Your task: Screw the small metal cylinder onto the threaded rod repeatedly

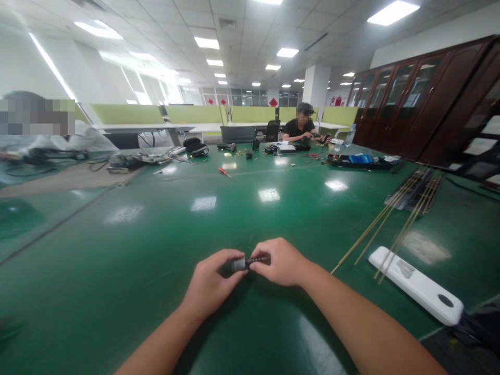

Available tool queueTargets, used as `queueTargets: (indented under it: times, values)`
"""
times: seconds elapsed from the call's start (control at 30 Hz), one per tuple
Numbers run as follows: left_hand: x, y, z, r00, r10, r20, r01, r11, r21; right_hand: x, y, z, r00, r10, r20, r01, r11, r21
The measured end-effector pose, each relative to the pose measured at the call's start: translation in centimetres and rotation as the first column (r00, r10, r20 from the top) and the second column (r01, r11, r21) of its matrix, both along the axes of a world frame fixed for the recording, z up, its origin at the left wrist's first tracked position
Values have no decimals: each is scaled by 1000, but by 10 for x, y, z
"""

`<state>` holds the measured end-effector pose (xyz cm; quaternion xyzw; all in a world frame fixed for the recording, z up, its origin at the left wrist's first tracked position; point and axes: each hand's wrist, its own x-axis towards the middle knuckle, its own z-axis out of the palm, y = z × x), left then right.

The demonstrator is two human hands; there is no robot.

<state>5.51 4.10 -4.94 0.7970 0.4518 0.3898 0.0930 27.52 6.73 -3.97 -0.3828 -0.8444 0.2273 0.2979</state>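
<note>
Just above the green tabletop (156, 291), my two hands meet in front of me. My left hand (213, 284) is closed, with thumb and fingers around a small grey cylinder (238, 264) that has a dark end. From the right, my right hand (279, 263) pinches a thin dark ridged rod (259, 259). The rod lies in line with the cylinder and their ends meet at the fingertips. Whether the two pieces are joined, I cannot tell. Part of each piece is hidden by the fingers.
To the right lie a long white casing (416, 286) and several thin yellowish sticks (377, 226). Farther off are a red screwdriver (224, 172), a black tray with blue items (361, 159), a black pouch (195, 147) and cables. One person (300, 127) sits opposite, another (74, 138) far left.
</note>
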Motion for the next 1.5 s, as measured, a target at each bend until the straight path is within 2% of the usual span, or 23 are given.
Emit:
queueTargets:
  times: [0.93,1.5]
  values:
    - [-1,0,2,1000,19,-5,-19,1000,17,0,0,6,998,-25,49,28,998,-64]
    - [-1,0,3,1000,29,-10,-29,1000,2,1,0,6,999,-17,49,20,999,-45]
